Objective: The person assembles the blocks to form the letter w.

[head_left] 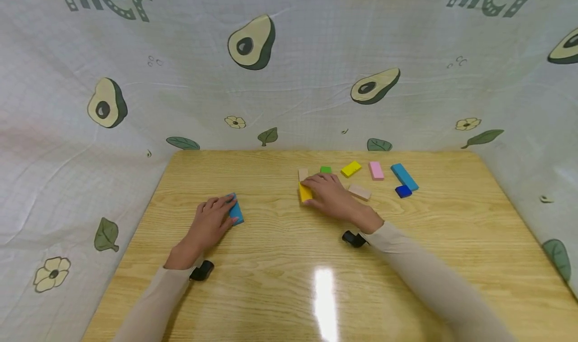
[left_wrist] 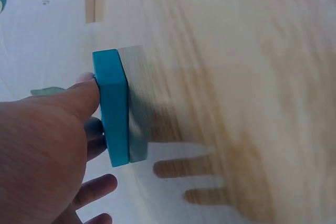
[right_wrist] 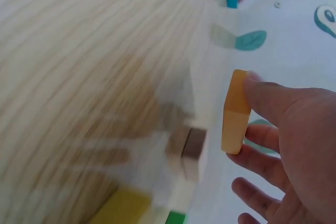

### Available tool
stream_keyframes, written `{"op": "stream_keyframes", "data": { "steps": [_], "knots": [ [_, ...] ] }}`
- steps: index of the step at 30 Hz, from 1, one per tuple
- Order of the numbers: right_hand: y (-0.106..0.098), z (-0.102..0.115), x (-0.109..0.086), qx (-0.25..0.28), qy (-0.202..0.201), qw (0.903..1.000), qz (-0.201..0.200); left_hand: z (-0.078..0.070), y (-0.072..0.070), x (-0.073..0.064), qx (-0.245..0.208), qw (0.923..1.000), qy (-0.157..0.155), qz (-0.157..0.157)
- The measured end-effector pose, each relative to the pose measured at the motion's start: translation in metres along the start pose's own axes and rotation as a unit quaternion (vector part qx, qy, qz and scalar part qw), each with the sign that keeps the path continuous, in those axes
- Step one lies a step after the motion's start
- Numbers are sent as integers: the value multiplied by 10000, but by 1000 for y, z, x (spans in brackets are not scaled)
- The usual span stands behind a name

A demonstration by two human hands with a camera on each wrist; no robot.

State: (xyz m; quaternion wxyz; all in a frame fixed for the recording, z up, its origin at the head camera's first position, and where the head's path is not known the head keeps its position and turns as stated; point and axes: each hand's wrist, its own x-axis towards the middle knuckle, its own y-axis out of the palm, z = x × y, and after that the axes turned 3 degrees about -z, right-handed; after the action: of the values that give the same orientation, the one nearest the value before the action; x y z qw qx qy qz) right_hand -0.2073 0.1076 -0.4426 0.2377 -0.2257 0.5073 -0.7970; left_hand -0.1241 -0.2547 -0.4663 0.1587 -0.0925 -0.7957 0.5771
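Observation:
On the left side of the table, my left hand (head_left: 208, 225) pinches a flat blue block (head_left: 236, 211) by its edges. The left wrist view shows the thumb at one end of this blue block (left_wrist: 113, 108) and other fingers beyond it. Right of the middle, my right hand (head_left: 333, 197) grips a yellow-orange block (head_left: 305, 193) between thumb and fingers. That orange block (right_wrist: 237, 111) hangs close over the table in the right wrist view, its lower end at a fingertip. Just behind it lies a light wooden block (head_left: 303, 174), with a green block (head_left: 325, 170) partly hidden by the right hand.
Beyond the right hand lie a yellow block (head_left: 351, 169), a pink block (head_left: 376, 171) and another wooden block (head_left: 359, 192). Farther right, a long blue block (head_left: 404, 176) sits beside a small dark blue block (head_left: 403, 191). A patterned cloth (head_left: 307, 101) hangs behind the wooden table (head_left: 271, 292).

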Motion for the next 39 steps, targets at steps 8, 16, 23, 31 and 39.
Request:
{"op": "stream_keyframes", "data": {
  "steps": [8,16,23,31,39],
  "knots": [
    [14,24,29,148,-269,9995,76,0,2,-1,-109,9999,-83,97],
    [30,43,61,117,-384,9990,207,-2,2,0,-105,9998,-72,157],
    [37,58,86,103,-294,9990,321,-3,0,0,-85,9998,-72,172],
    [45,69,110,61,-279,9991,299,-1,0,1,-79,9996,-76,249],
    [56,76,129,120,-34,9993,349,0,0,2,-31,9995,-112,286]
  ]
}}
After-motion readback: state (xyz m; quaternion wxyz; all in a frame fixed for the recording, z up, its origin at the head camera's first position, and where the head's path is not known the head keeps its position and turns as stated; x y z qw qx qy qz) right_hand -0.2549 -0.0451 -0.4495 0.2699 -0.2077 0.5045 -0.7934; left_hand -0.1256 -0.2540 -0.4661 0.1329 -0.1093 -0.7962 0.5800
